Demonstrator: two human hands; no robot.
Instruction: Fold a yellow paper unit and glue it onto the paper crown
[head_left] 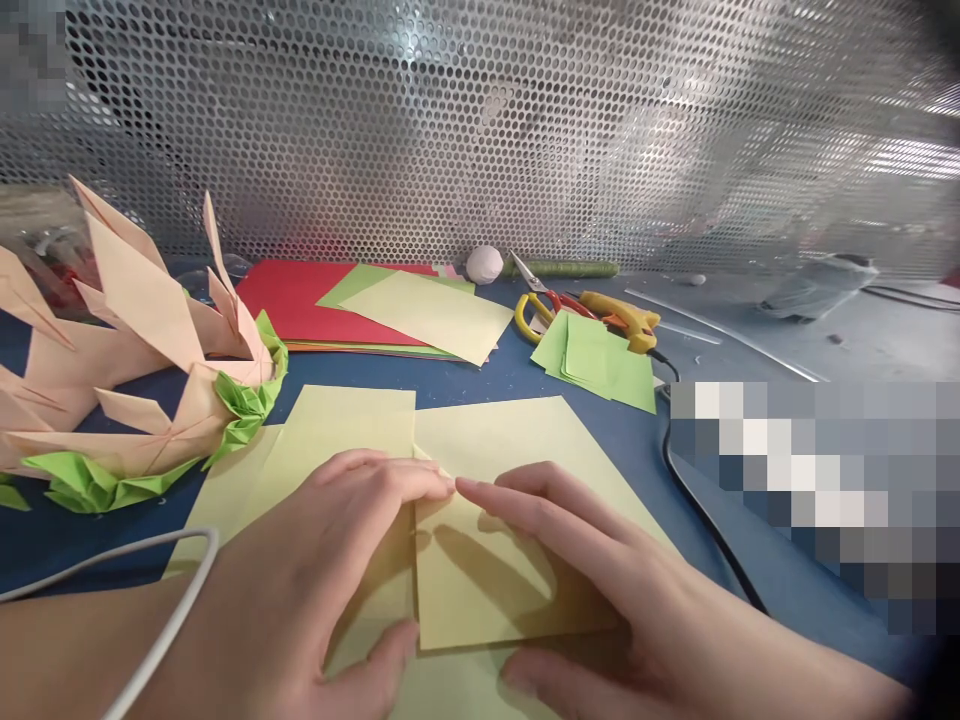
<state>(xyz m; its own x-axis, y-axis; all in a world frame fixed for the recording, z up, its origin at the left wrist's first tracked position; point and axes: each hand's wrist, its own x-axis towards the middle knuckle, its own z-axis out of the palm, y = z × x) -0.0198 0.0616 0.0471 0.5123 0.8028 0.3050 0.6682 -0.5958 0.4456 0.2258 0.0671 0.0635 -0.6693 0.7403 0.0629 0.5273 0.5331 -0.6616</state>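
Pale yellow paper sheets (525, 440) lie on the blue table right in front of me. My left hand (315, 570) rests on them with fingers bent, its fingertips pressing a small folded corner (431, 460) near the sheets' middle; the thumb holds the lower edge. My right hand (585, 570) lies over the right sheet, fingers stretched toward the left hand's tips, thumb at the lower edge. The two sets of fingertips almost touch.
A large peach and green folded paper flower (150, 340) stands at the left. Behind are red and yellow-green sheets (360, 305), a white ball (484, 264), yellow-handled scissors (592, 310), green paper squares (600, 360), a black cable (697, 500) and a perforated metal wall (480, 120). A white cord (172, 590) crosses my left forearm.
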